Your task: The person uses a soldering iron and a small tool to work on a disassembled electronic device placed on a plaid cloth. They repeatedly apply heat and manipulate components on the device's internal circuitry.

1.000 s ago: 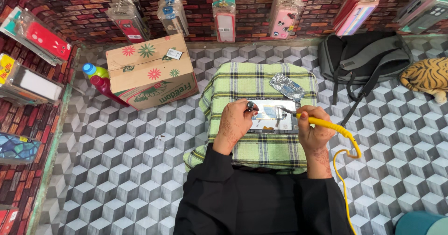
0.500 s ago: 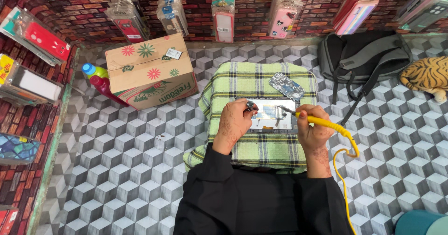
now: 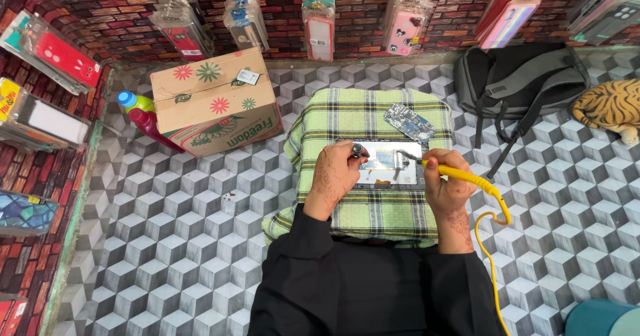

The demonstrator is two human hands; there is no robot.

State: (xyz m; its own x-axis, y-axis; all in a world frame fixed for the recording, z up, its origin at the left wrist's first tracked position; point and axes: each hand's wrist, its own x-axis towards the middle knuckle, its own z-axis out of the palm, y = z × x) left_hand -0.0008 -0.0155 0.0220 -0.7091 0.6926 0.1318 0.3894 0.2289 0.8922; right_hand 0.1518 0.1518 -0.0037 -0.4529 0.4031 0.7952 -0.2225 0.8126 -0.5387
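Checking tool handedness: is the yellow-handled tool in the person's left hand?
No, the yellow-handled tool is in the right hand; the left hand holds a small dark tool.

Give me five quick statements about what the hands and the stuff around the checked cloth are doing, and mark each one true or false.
1. The right hand holds a yellow-handled soldering iron over the opened phone. True.
2. The left hand is empty and flat on the floor. False: it pinches a small dark-tipped tool at the phone's left edge.
3. The phone lies on a green checked cloth. True.
4. The cardboard box sits to the right of the cloth. False: it stands to the left, beside two bottles.
5. A black backpack lies on the cloth. False: it lies on the patterned floor, to the right.
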